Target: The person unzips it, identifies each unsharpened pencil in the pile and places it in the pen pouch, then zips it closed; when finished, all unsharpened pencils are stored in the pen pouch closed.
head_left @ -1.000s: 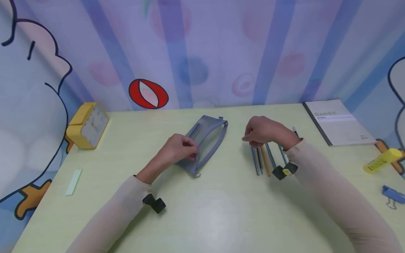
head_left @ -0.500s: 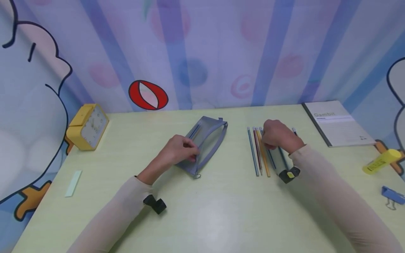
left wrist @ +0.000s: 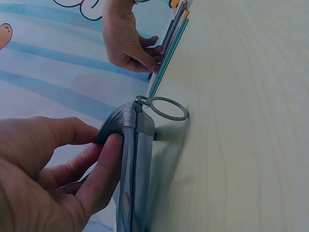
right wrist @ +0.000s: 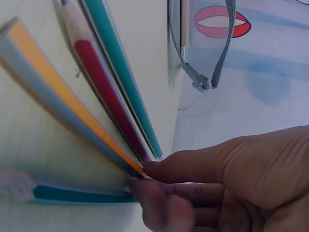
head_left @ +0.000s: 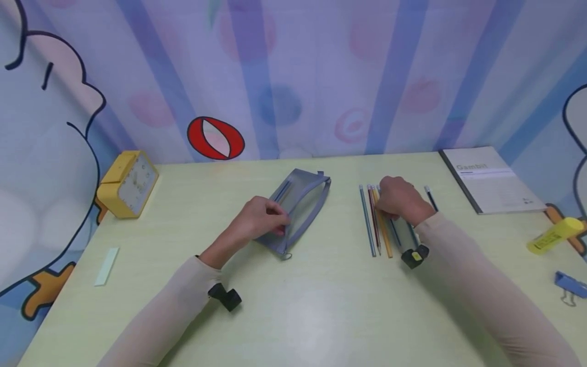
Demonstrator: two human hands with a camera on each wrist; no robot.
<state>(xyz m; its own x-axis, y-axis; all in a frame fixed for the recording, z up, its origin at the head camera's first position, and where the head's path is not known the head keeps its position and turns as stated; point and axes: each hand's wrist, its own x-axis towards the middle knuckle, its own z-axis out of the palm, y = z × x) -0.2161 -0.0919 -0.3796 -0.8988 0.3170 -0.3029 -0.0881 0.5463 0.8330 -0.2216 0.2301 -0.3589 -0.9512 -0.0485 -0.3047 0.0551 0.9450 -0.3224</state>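
My left hand (head_left: 259,218) pinches the open edge of a grey mesh pencil case (head_left: 304,179) between thumb and fingers. The case lies open on the table with a couple of pencils (head_left: 283,190) inside, and its ring pull (left wrist: 169,108) hangs from the zip. To the right, my right hand (head_left: 400,200) is down among a row of loose pencils. In the right wrist view, thumb and forefinger pinch the end of an orange pencil (right wrist: 63,92). A dark red pencil (right wrist: 104,79) and a teal pencil (right wrist: 120,67) lie alongside it; another teal pencil (right wrist: 82,195) is under the fingers.
A yellow alarm clock (head_left: 130,183) stands at the back left, a pale green strip (head_left: 107,266) in front of it. On the right are a notebook (head_left: 492,178), a yellow glue stick (head_left: 555,235) and a blue binder clip (head_left: 570,283). A patterned curtain backs the table.
My right hand has moved right from above the left end of the row and come down on the pencils, then slightly left onto the orange one. The left hand has stayed at the pencil case.
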